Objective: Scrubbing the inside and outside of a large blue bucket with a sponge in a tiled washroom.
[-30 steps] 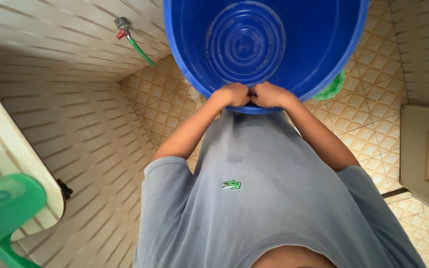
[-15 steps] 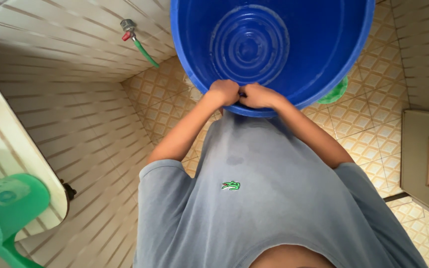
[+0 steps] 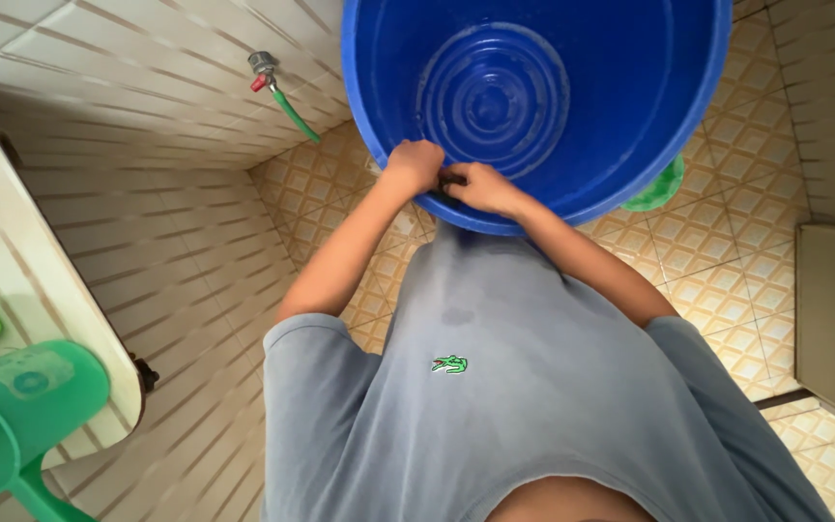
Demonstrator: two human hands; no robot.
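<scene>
- At about eight o'clock a green jug (image 3: pixel 12 416) stands on a pale ledge (image 3: pixel 60 319), with its handle pointing down toward us, easy to grab.
- Near eleven o'clock a small tap (image 3: pixel 263 66) sticks out of the tiled wall (image 3: pixel 147 116). A green hose (image 3: pixel 294 108) hangs from it and runs down toward the tub, so water can reach there.
- Our left hand (image 3: pixel 415 164) is curled over the near rim of the big blue tub (image 3: pixel 611 106). Its fingers are bent tight, gripping the edge.
- The tub fills the top of our view, at twelve o'clock. It tips toward us, so we look right into it and see the rings on its bottom. It looks empty, maybe a little wet.
- Our right hand (image 3: pixel 480 187) sits just beside the left, touching it. Its fingers are bent too, and something small and dark shows between the two hands. We cannot tell what it is.
- Both hands hold close together at the rim, which keeps the tub steady against our grey shirt (image 3: pixel 533 387).
- A green thing (image 3: pixel 657 186) peeks out from behind the tub at two o'clock, on the patterned floor (image 3: pixel 727 251).
</scene>
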